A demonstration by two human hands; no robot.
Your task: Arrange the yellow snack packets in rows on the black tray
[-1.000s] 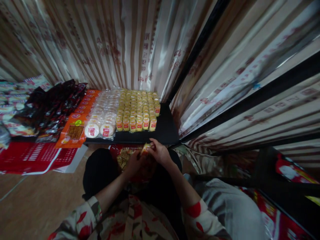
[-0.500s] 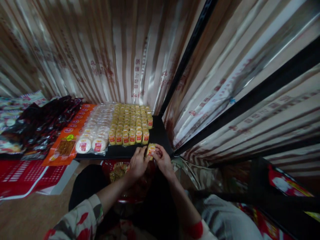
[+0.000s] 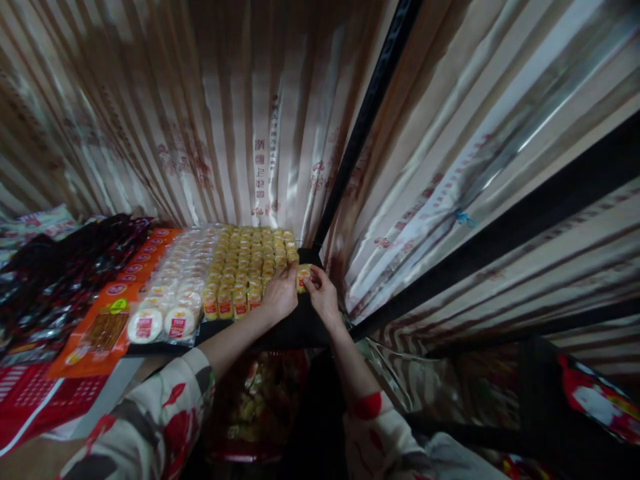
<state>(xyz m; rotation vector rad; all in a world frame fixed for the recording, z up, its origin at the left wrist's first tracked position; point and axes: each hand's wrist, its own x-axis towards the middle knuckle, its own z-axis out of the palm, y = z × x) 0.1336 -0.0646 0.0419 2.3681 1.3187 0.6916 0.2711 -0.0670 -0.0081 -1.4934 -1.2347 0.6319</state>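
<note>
A small yellow snack packet [image 3: 303,277] with a red and white label is at the right end of the rows, over the black shelf [image 3: 305,327]. My right hand [image 3: 324,299] pinches its right side between thumb and fingers. My left hand [image 3: 281,292] is closed at its left edge, fingertips against it, and covers part of the rows behind. Beside my left hand stand tight rows of matching yellow packets [image 3: 240,273], labels facing me.
Left of the rows lie clear-wrapped round white crackers [image 3: 145,324], an orange snack bag [image 3: 107,327] and dark shiny packets [image 3: 55,287]. Below the shelf is a red container [image 3: 245,457] with more yellow packets. A black post [image 3: 367,123] and striped curtain [image 3: 235,133] bound the corner.
Both hands have moved forward with the yellow packet, from the shelf's front edge to beside the right end of the rows. The view has shifted a little.
</note>
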